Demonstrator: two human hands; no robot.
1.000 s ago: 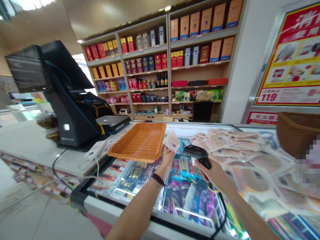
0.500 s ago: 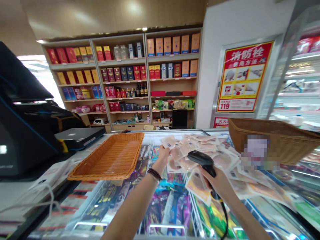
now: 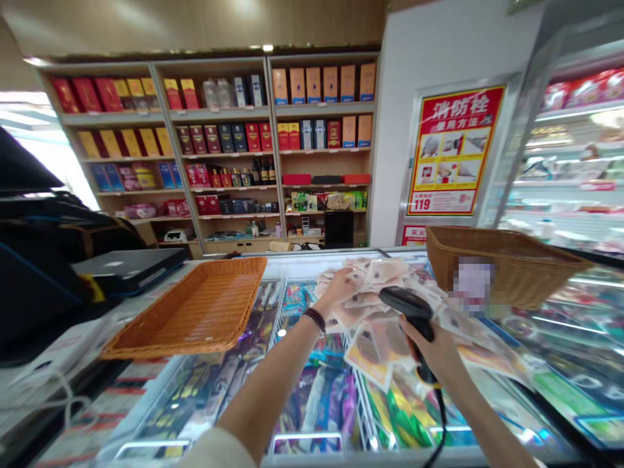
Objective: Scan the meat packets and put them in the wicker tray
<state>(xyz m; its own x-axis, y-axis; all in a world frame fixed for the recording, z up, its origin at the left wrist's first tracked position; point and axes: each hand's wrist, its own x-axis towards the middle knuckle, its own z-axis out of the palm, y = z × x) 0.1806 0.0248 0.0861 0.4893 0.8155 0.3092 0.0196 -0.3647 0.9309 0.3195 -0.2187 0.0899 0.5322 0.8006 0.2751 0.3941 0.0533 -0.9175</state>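
Head view: the right grip point(image 3: 429, 344) is wrapped closed around the handle of a black barcode scanner point(image 3: 407, 305), held just above a heap of flat labelled packets point(image 3: 370, 344) lying on a chest freezer point(image 3: 312, 458). The left grip point(image 3: 336, 289) rests on the heap; whether it pinches a packet, I cannot tell. An orange wicker tray point(image 3: 185, 305) sits to the left, a brown wicker basket point(image 3: 487, 266) to the right.

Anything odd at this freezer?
Yes: barcoded plastic food packets lie in a loose, overlapping heap on the chest freezer's glass lid, under the left hand, rather than in a container. The orange wicker tray beside them holds none, and the right hand grips a barcode scanner.
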